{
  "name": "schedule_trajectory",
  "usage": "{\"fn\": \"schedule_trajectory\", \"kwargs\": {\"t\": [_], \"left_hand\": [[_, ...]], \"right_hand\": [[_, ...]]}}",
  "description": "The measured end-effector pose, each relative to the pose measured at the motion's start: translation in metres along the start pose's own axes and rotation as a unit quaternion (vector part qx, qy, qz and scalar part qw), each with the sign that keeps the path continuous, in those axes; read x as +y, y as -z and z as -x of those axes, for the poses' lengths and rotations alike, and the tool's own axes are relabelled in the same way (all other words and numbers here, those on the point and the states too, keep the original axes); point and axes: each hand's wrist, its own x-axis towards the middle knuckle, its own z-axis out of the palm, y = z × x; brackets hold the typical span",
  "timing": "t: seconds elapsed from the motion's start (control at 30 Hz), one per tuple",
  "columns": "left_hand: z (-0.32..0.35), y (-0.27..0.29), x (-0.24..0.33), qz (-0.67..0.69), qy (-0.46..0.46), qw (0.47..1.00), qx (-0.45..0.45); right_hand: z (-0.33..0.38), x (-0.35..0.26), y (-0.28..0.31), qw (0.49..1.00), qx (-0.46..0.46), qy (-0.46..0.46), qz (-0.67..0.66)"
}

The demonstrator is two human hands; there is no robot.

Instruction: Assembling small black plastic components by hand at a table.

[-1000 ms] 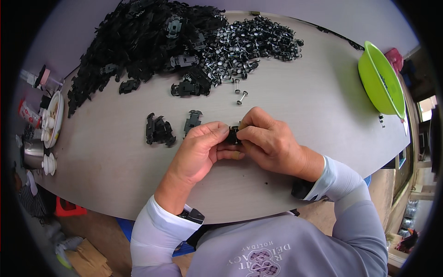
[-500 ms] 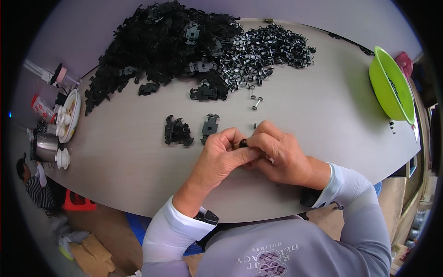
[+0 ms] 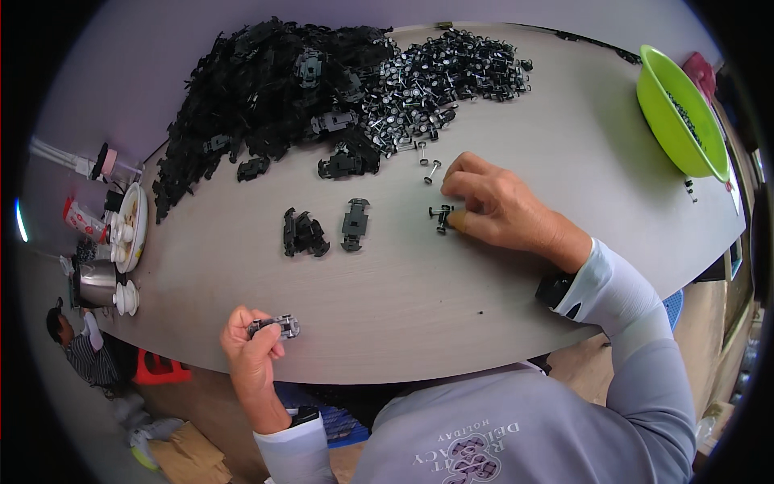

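The big pale wooden table [image 3: 500, 290] with a curved edge fills most of the view. Behind it, at 12 o'clock, is a plain light purple wall [image 3: 145, 48]. At 11 o'clock on the table lies a big heap of black plastic toy car frames [image 3: 266, 89]. Just beside it, at 12 o'clock, is a pile of small black wheels on silver metal pins [image 3: 443, 81]. At 2 o'clock stands a bright green plastic bowl [image 3: 673, 121] with small dark bits inside. At 9 o'clock sits a white plate [image 3: 134, 227], with a shiny metal pot [image 3: 95, 282] near it. Below the table edge, at 8 o'clock, another person in a striped shirt [image 3: 81, 355] is down on the floor.

Near the middle of the table lie two loose black frame pieces [image 3: 305, 234] and one flat black car frame [image 3: 353, 224], close together.

The left hand [image 3: 254, 351] is at 7 o'clock, at the near edge of the table. Its grip is closed around a small black toy car base with wheels on it [image 3: 274, 326], held with the fingers and thumb.

The right hand [image 3: 500, 210] rests on the table at 1 o'clock from the middle. Its fingertips pinch a small black wheel pair on a pin [image 3: 440, 216], which sits on the table. The two hands are well apart.
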Motion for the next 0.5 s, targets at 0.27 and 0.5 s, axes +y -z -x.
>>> {"fn": "schedule_trajectory", "kwargs": {"t": [0.27, 0.5], "left_hand": [[-0.012, -0.036, 0.024, -0.38, -0.199, 0.898, 0.099], [-0.067, -0.141, 0.014, -0.608, -0.235, 0.754, -0.079]], "right_hand": [[-0.001, 0.002, -0.017, 0.995, -0.002, 0.062, 0.082], [0.001, -0.001, -0.018, 0.998, 0.045, 0.034, 0.041]]}}
